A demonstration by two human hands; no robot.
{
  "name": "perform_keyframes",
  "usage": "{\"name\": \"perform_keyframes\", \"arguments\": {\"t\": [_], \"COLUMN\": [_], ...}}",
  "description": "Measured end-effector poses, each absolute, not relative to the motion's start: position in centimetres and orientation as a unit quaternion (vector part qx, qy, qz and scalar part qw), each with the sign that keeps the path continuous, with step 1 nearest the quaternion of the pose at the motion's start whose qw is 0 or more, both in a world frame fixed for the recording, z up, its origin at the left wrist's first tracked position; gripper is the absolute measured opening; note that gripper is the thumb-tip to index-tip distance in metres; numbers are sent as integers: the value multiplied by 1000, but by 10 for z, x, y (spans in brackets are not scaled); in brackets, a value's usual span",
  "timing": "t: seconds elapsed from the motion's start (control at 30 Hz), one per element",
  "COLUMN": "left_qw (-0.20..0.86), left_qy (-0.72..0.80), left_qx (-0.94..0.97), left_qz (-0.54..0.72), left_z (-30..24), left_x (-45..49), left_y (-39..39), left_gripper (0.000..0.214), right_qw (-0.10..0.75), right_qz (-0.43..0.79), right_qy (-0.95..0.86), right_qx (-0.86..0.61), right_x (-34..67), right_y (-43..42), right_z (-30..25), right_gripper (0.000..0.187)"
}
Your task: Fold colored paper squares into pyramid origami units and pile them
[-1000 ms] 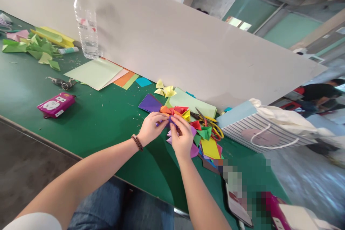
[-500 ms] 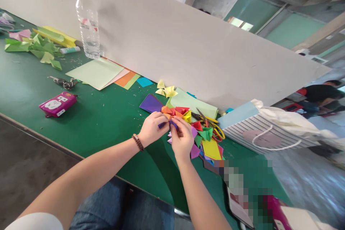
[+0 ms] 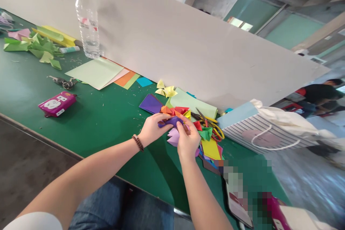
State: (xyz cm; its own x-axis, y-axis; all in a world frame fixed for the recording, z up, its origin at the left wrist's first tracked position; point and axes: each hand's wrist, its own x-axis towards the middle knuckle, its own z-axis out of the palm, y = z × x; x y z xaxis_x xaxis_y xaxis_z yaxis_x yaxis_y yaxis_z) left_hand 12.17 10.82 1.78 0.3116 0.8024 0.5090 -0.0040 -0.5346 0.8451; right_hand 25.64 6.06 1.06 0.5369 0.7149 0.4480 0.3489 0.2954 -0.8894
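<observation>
Between both hands is a small piece of folded purple paper (image 3: 175, 121), held above the green table. My left hand (image 3: 155, 127), with a beaded bracelet on the wrist, pinches its left end. My right hand (image 3: 188, 138) grips the right end between thumb and fingers. Just beyond lie folded red and orange paper pieces (image 3: 179, 110) and a stack of purple paper (image 3: 151, 103). Lilac folded paper (image 3: 174, 136) shows under the right hand. To its right are green folded paper (image 3: 206, 133), a yellow sheet (image 3: 211, 149) and scissors with yellow handles (image 3: 218, 133).
A striped paper bag (image 3: 258, 129) stands at the right, near a phone (image 3: 238, 205). Along the white partition (image 3: 172, 36) are a plastic bottle (image 3: 88, 28), coloured sheets (image 3: 97, 72) and pale yellow folded pieces (image 3: 165, 90). At left lie keys (image 3: 64, 82) and a magenta packet (image 3: 58, 104).
My right hand has moved slightly right, away from the left. More of the purple paper now shows between the hands, stretched between the fingertips. The left hand has barely moved.
</observation>
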Motion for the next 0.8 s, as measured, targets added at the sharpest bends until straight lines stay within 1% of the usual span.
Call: {"name": "perform_keyframes", "arguments": {"t": [0.13, 0.33, 0.57, 0.67, 0.7, 0.8], "left_qw": [410, 410, 418, 436, 441, 446], "left_qy": [290, 295, 302, 299, 300, 309], "left_qx": [689, 687, 680, 677, 676, 672], "left_qz": [523, 523, 521, 512, 508, 503], "left_z": [14, 17, 19, 19, 19, 17], "left_x": [124, 123, 123, 124, 124, 125], "left_y": [112, 112, 110, 110, 110, 111], "left_gripper": [16, 5, 6, 22, 24, 13], "right_qw": [651, 642, 646, 655, 659, 667], "right_qz": [130, 74, 66, 89, 99, 117], "right_qy": [-464, -504, -506, -474, -460, -437], "right_qx": [-587, -573, -568, -582, -587, -592], "right_x": [255, 254, 253, 257, 259, 262], "right_y": [60, 59, 60, 61, 62, 64], "right_z": [12, 13, 13, 11, 10, 7], "right_gripper": [33, 27, 28, 32, 34, 38]}}
